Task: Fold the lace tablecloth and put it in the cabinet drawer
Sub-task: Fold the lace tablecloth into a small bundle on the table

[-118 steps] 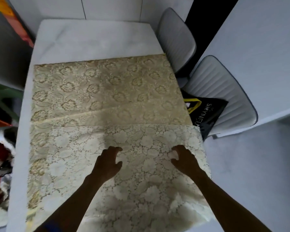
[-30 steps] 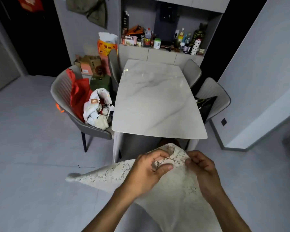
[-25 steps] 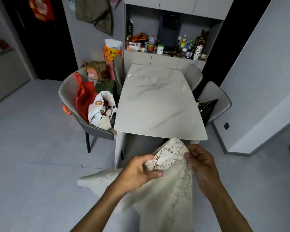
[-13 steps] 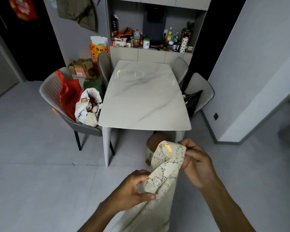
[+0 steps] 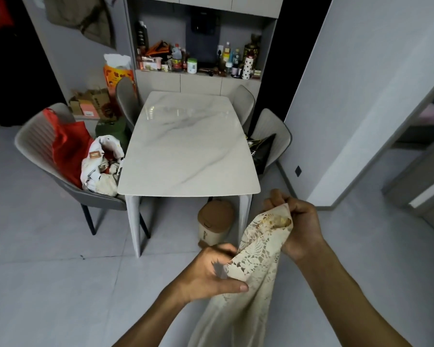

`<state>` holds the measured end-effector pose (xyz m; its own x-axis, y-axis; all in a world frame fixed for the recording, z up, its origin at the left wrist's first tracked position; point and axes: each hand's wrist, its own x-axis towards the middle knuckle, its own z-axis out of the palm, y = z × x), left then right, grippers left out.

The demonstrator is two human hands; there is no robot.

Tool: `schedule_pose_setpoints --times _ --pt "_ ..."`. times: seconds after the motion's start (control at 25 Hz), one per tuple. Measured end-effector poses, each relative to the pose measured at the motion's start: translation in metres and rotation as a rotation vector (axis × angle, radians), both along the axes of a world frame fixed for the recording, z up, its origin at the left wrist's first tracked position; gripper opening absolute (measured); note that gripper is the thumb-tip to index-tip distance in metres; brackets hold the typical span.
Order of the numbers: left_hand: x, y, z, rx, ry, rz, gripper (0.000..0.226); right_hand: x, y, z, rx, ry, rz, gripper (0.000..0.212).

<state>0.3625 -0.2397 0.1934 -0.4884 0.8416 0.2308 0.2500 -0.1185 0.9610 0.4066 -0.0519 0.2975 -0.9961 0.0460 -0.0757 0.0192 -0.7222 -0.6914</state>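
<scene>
The cream lace tablecloth (image 5: 256,261) hangs in the air in front of me, off the table, its lower part dropping out of the bottom of the frame. My right hand (image 5: 301,226) grips its top corner, bunched in the fist. Lower and to the left, my left hand (image 5: 211,274) holds the cloth's edge between thumb and fingers. The cabinet (image 5: 201,83) stands against the far wall behind the marble table (image 5: 188,149); its lower fronts are closed.
Grey chairs surround the table; the left chair (image 5: 35,146) carries a red bag and a white bundle. A small brown bin (image 5: 214,224) stands under the table's near edge. Bottles and jars crowd the cabinet shelf. A wall corner juts in on the right.
The cloth lay spread on the table under both palms; now it hangs lifted in my hands and I stand back. In the last second my left hand slid down its edge.
</scene>
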Motion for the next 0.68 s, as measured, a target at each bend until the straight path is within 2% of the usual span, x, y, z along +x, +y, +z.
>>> schedule_pose_setpoints --times 0.08,0.16,0.24,0.44,0.6,0.68 --pt "0.003 0.003 0.002 0.046 -0.092 -0.049 0.021 0.0 0.005 0.004 -0.008 0.007 -0.033 0.006" --pt "0.004 0.005 0.005 0.002 -0.1 -0.115 0.026 -0.002 0.006 0.006 -0.02 0.008 -0.05 0.007" --pt "0.002 0.004 0.004 -0.034 -0.048 -0.113 0.033 -0.006 0.004 0.004 -0.055 0.007 -0.066 0.015" --pt "-0.002 -0.023 -0.032 -0.173 0.156 -0.01 0.023 -0.013 0.001 -0.005 -0.19 -0.026 -0.179 0.019" --pt "0.013 -0.046 -0.085 -0.319 -0.02 0.149 0.011 -0.014 0.003 -0.006 -0.195 -0.045 -0.275 0.022" --pt "0.016 -0.049 -0.096 -0.314 -0.05 0.267 0.019 -0.011 0.011 -0.004 -0.196 -0.069 -0.341 0.017"
